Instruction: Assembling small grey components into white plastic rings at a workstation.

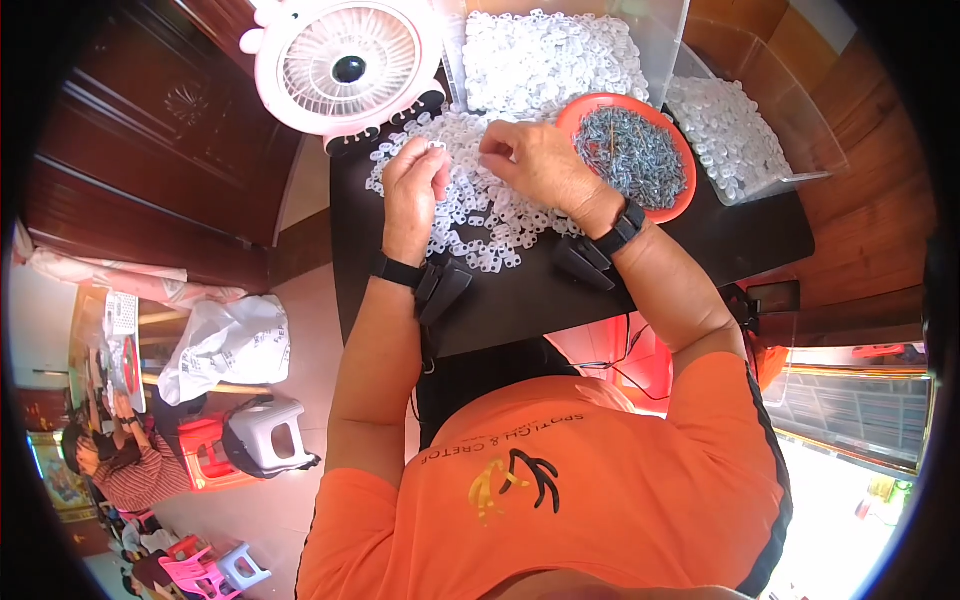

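Observation:
Over a loose heap of small white plastic clips [490,245] on the black table, both my hands are raised. My left hand [412,190] is closed in a pinch, with a small white plastic clip [437,146] showing at the fingertips. To its right, my right hand [545,165] has its thumb and fingers pressed together; whatever sits between them is hidden. Right beside that hand lies a red plate [683,187] filled with thin grey metal nails or screws [630,155]; I cannot tell which.
A clear bin of white clips [555,60] stands behind the heap. Another clear tray [800,183] holds white pieces at the right. A pink-and-white fan [350,68] is at the back left. Stools [270,435], a white bag [230,350] and a seated person [140,480] are farther left.

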Demonstrator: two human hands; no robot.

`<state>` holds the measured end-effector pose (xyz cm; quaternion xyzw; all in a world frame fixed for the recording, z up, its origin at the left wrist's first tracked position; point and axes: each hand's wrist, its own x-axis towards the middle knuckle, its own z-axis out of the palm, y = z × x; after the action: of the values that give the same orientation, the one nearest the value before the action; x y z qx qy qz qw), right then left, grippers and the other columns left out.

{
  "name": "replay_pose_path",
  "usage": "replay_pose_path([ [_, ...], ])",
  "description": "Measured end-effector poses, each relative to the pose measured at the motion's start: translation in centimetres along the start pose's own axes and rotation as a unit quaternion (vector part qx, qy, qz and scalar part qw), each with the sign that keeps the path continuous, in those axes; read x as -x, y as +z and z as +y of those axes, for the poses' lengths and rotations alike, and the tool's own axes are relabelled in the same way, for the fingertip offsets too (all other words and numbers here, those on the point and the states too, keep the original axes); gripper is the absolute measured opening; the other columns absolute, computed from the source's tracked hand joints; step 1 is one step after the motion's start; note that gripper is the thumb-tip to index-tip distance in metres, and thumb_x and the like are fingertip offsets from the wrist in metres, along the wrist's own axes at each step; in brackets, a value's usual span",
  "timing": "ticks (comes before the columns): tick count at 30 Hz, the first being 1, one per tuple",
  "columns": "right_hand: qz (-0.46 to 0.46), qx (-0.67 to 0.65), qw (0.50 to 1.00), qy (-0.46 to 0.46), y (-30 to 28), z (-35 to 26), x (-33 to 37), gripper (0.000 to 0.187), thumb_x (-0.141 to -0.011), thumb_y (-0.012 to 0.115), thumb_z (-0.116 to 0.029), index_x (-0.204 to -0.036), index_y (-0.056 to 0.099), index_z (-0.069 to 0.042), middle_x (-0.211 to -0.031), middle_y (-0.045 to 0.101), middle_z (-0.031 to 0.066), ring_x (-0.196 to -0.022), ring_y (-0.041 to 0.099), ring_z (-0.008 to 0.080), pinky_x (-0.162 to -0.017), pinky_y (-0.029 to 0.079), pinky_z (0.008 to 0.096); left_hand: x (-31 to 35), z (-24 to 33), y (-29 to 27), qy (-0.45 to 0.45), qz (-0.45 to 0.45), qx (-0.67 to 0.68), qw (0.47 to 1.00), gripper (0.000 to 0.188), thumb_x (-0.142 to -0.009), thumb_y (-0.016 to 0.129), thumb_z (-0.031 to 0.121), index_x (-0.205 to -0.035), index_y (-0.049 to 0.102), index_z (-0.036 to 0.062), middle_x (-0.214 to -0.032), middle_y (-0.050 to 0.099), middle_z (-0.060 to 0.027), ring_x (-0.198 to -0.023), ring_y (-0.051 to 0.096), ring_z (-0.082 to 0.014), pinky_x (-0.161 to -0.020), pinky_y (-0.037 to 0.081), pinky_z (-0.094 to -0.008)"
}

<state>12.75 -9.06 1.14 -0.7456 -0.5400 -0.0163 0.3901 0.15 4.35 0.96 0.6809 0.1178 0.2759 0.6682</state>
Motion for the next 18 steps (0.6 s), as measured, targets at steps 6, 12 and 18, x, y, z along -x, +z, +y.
replay_pose_path([
  [6, 0.118, 0.022, 0.992, -0.041, 0.3, 0.6, -0.2, 0.014, -0.078, 0.065, -0.015, -0.088, 0.064, -0.005, -0.077, 0.064, 0.0097, -0.075, 0.063, 0.0263, -0.067, 0.050, 0.0345, 0.0, 0.0, 0.1, 0.004, 0.010, 0.019, 1.000, 0.020, -0.088, 0.052, 0.016, -0.071, 0.051, 0.0052, -0.061, 0.049, -0.0006, -0.050, 0.041, -0.0064, -0.046, 0.031, -0.0195],
  [12, -0.010, 0.113, 0.990, -0.083, -0.8, 0.2, 0.3, 0.012, -0.076, 0.065, -0.015, -0.084, 0.066, -0.006, -0.084, 0.062, 0.0096, -0.080, 0.059, 0.0291, -0.072, 0.048, 0.0382, -0.1, -0.2, -0.1, -0.006, 0.024, 0.020, 0.999, 0.019, -0.087, 0.052, 0.015, -0.071, 0.052, 0.0047, -0.061, 0.050, -0.0011, -0.049, 0.041, -0.0070, -0.045, 0.031, -0.0200],
  [18, -0.016, 0.223, 0.974, -0.023, -1.0, 0.5, 0.5, 0.017, -0.076, 0.065, -0.019, -0.088, 0.068, -0.008, -0.088, 0.062, 0.0084, -0.092, 0.057, 0.0290, -0.080, 0.047, 0.0384, -0.1, -0.3, -0.1, 0.001, 0.019, 0.021, 1.000, 0.019, -0.087, 0.052, 0.014, -0.071, 0.051, 0.0044, -0.060, 0.049, -0.0017, -0.048, 0.042, -0.0077, -0.045, 0.031, -0.0204],
])
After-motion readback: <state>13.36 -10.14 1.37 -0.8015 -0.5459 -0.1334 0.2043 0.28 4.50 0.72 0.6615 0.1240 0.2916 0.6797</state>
